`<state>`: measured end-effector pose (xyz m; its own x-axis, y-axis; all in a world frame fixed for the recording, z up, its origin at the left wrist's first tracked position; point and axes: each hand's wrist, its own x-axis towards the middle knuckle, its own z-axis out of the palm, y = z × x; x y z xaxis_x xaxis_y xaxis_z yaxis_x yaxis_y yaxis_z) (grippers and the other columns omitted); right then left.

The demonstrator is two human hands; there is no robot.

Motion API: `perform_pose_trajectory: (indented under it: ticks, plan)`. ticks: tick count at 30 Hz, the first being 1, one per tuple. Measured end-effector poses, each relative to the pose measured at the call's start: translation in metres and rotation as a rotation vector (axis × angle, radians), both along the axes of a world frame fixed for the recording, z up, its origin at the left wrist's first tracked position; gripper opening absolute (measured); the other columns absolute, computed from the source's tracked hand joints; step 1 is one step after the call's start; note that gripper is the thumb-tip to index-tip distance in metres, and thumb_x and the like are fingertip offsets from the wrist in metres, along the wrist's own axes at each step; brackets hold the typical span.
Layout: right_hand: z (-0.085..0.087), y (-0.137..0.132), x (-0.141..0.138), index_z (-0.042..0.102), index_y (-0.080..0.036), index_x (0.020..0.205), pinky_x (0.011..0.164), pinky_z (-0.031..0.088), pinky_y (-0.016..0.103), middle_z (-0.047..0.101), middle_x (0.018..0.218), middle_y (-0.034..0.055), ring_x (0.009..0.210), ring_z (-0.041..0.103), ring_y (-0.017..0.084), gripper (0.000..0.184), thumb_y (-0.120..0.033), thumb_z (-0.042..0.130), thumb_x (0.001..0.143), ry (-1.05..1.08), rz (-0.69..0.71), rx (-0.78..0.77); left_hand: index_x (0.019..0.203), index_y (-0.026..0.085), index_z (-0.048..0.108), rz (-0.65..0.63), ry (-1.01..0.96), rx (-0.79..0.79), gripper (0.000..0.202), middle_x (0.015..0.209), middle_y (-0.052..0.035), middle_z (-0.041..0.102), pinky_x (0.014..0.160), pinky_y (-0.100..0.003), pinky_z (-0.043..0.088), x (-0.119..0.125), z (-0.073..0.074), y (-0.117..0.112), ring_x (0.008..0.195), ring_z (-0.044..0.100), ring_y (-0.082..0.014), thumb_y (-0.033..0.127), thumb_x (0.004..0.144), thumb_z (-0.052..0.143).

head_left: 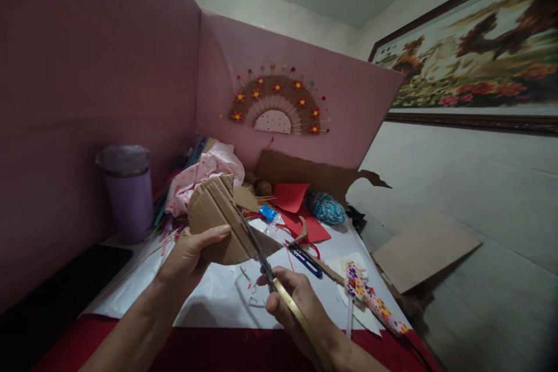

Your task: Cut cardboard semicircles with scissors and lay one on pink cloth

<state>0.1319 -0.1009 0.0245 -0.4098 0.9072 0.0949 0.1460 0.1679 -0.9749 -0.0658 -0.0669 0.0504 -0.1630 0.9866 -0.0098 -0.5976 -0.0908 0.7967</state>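
My left hand (196, 250) grips a piece of brown corrugated cardboard (213, 215) with a rounded edge, thumb on top and fingers hidden underneath. In my right hand (300, 302) is a pair of scissors (288, 302) with gold-coloured handles and dark blades. The blades lie along the right side of the cardboard, with a pointed part of it showing beyond them. Both hands are above the white-covered table (209, 302). Just past the scissors lies a dark blue utility knife (307, 260).
A purple bin (129, 203) stands at the left. Pink dotted cloth (209, 168), red paper (290, 196), blue yarn (326, 208) and a large cardboard piece (305, 168) lie behind. A flower-patterned glue gun (375, 299) rests at right. A decorated cardboard arch (276, 88) hangs on the pink panel.
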Motion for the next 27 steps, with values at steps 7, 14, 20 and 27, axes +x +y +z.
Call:
perform_pose_trajectory:
  ticks: [7, 14, 20, 27]
  plan:
    - [-0.007, -0.004, -0.002, 0.061, -0.012, 0.080, 0.049, 0.027, 0.022, 0.047, 0.055, -0.0048, 0.053, 0.033, 0.009, 0.046, -0.053, 0.074, 0.064, -0.002, -0.100, -0.011, 0.093, 0.010, 0.071, 0.051, -0.030, -0.032, 0.046, 0.072, -0.0060, 0.075, 0.054, -0.023, 0.056, 0.005, 0.004, -0.001, 0.060, 0.069, -0.0189, 0.008, 0.048, 0.082]
    - [-0.003, 0.002, 0.004, 0.060, -0.014, 0.092, 0.048, 0.025, 0.020, 0.045, 0.058, -0.0058, 0.053, 0.034, 0.009, 0.059, -0.062, 0.074, 0.061, -0.021, 0.009, -0.023, 0.094, 0.011, 0.071, -0.032, 0.034, -0.006, 0.044, 0.074, -0.0046, 0.074, 0.057, -0.025, 0.056, 0.002, 0.001, -0.003, 0.061, 0.067, -0.0172, 0.012, 0.051, 0.083]
    - [-0.004, 0.002, 0.001, 0.057, -0.013, 0.094, 0.046, 0.026, 0.020, 0.041, 0.059, -0.0069, 0.049, 0.027, 0.006, 0.068, -0.072, 0.067, 0.062, 0.011, 0.005, -0.014, 0.080, 0.010, 0.072, -0.081, 0.084, -0.024, 0.028, 0.072, -0.0047, 0.074, 0.056, -0.025, 0.054, 0.004, -0.001, -0.004, 0.062, 0.067, -0.0174, 0.015, 0.054, 0.082]
    - [-0.012, 0.002, -0.003, 0.056, -0.015, 0.086, 0.043, 0.021, 0.020, 0.045, 0.055, -0.0065, 0.045, 0.026, 0.006, 0.054, -0.064, 0.068, 0.065, 0.024, -0.042, -0.046, 0.083, 0.012, 0.072, -0.067, 0.065, -0.016, 0.034, 0.068, -0.0040, 0.073, 0.054, -0.025, 0.053, 0.006, 0.000, -0.004, 0.058, 0.066, -0.0177, 0.013, 0.050, 0.083]
